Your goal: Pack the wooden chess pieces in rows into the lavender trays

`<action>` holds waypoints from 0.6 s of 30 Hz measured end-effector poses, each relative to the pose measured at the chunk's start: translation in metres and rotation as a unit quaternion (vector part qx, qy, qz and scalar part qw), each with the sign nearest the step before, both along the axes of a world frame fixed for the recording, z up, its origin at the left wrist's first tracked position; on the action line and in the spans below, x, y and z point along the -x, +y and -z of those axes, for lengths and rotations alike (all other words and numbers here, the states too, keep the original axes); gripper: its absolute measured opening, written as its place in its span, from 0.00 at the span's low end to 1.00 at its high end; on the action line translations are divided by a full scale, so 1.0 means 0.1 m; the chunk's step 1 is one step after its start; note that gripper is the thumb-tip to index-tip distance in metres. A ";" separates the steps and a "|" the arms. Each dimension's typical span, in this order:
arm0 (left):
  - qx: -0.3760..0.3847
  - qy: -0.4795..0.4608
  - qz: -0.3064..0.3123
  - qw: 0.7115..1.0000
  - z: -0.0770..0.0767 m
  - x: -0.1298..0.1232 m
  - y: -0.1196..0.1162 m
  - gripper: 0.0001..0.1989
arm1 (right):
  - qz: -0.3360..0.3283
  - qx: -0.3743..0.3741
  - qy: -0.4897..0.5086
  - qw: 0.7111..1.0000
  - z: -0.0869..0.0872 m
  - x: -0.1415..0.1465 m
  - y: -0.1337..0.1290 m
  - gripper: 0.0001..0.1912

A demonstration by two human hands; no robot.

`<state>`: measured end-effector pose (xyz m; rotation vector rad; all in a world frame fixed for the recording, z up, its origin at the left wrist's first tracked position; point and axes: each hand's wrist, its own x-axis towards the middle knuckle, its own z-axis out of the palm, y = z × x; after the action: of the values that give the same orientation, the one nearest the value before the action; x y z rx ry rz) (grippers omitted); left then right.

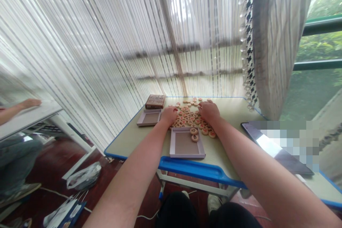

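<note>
A pile of round wooden Chinese chess pieces [187, 118], marked in red and black, lies loose on the pale desk. My left hand [169, 115] rests against the pile's left side, fingers bent inward among the pieces. On the opposite side, my right hand [210, 112] leans over the pieces with its fingers apart; its palm side is hidden. Neither hand shows a piece clearly gripped. Just in front of the pile is a shallow open box half [173, 149], with two pieces [194, 138] in its far right corner, one partly over the other or its edge.
Left of the pile lies another shallow box half [143, 121], with a brown printed box [155, 102] behind it. A tablet [278, 153] is at the desk's right. The blue desk edge [192, 169] is nearest me. Another person's hand [30, 103] rests on the left table.
</note>
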<state>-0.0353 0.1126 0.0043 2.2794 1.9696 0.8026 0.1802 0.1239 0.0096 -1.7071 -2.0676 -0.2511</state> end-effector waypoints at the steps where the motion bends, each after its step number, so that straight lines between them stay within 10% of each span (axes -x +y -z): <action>1: 0.000 -0.005 -0.006 1.000 0.01 0.02 0.01 0.15 | 0.013 -0.020 -0.003 1.000 -0.01 0.00 -0.01 0.17; 9: 0.012 -0.168 0.014 0.986 0.07 0.04 0.17 0.16 | 0.005 0.027 -0.040 0.999 0.02 0.08 -0.04 0.18; 18: 0.039 -0.484 0.009 0.874 0.10 0.06 0.26 0.21 | -0.014 0.050 -0.032 0.998 -0.10 0.19 0.01 0.21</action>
<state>-0.0416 0.1381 -0.0059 1.3484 1.4271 1.4382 0.1615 0.1251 0.0195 -1.7483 -2.1820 -0.2004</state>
